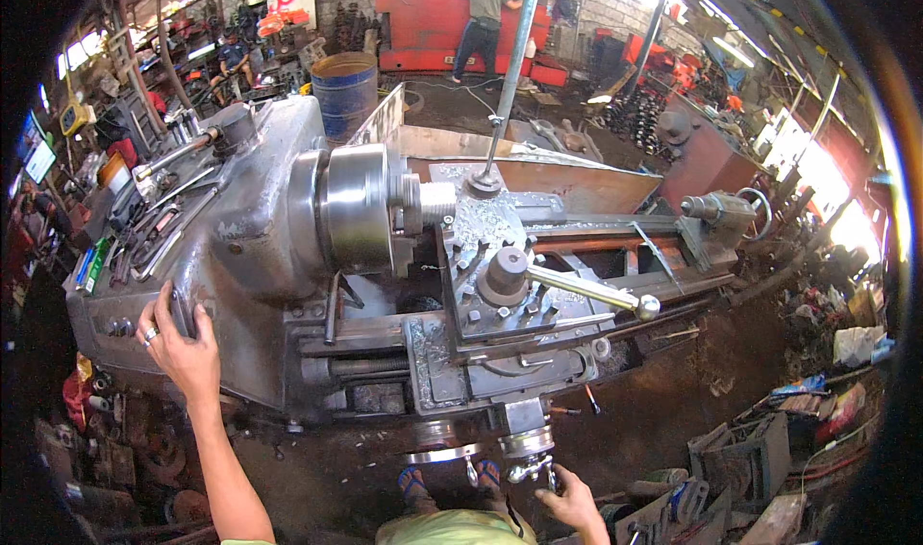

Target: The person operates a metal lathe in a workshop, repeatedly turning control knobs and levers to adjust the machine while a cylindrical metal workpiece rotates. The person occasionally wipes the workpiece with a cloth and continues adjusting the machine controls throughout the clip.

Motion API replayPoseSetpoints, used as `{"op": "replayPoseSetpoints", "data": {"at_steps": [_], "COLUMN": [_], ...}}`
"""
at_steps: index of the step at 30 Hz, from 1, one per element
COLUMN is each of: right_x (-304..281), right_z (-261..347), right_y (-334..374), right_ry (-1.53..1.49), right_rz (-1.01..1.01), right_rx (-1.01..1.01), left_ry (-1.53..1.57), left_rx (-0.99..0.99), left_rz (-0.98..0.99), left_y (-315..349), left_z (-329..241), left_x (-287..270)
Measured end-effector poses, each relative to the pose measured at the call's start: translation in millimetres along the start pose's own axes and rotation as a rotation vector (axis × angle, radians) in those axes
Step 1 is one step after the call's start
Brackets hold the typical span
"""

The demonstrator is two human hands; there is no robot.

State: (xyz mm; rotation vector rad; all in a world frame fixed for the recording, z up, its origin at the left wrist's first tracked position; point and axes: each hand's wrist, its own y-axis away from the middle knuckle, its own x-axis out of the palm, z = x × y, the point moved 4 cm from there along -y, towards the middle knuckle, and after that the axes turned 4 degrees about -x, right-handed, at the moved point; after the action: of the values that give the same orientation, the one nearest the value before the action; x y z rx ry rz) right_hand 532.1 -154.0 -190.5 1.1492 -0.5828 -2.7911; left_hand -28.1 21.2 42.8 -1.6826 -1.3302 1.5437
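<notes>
A large metal lathe fills the middle of the head view. My left hand (183,348), with a ring on one finger, is curled round a dark lever (182,311) on the front of the headstock (252,194). At the lower right, the fingers of my right hand (577,505) close on a small crank handle (532,469) below the carriage. The shiny chuck (356,207) looks smeared, and a ridged metal workpiece (437,202) shows beside it. Metal chips lie over the tool post (505,278), which carries a long ball-ended lever (596,290).
Wrenches (159,233) and other tools lie on the headstock. A handwheel (442,454) sits near my sandalled feet. The tailstock (721,216) stands at the right end. Behind are a blue drum (344,93) and a person (479,26) at red machinery. Scrap surrounds the floor.
</notes>
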Motion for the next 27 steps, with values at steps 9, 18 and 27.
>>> {"op": "replayPoseSetpoints", "data": {"at_steps": [9, 18, 27], "right_x": [68.0, 59.0, 6.4], "right_z": [27.1, 53.2, 12.3], "right_y": [-4.4, 11.8, -11.5], "right_ry": [0.237, -0.771, -0.151], "right_rz": [-0.658, -0.080, -0.296], "right_rx": [0.035, 0.282, 0.275], "left_ry": [0.080, 0.141, 0.166], "left_rx": [-0.003, -0.017, -0.009], "left_rz": [0.029, 0.049, 0.037], "left_y": [-0.3, 1.4, 2.7], "left_z": [-0.4, 2.0, 2.7], "left_x": [-6.7, -7.2, -7.1]}}
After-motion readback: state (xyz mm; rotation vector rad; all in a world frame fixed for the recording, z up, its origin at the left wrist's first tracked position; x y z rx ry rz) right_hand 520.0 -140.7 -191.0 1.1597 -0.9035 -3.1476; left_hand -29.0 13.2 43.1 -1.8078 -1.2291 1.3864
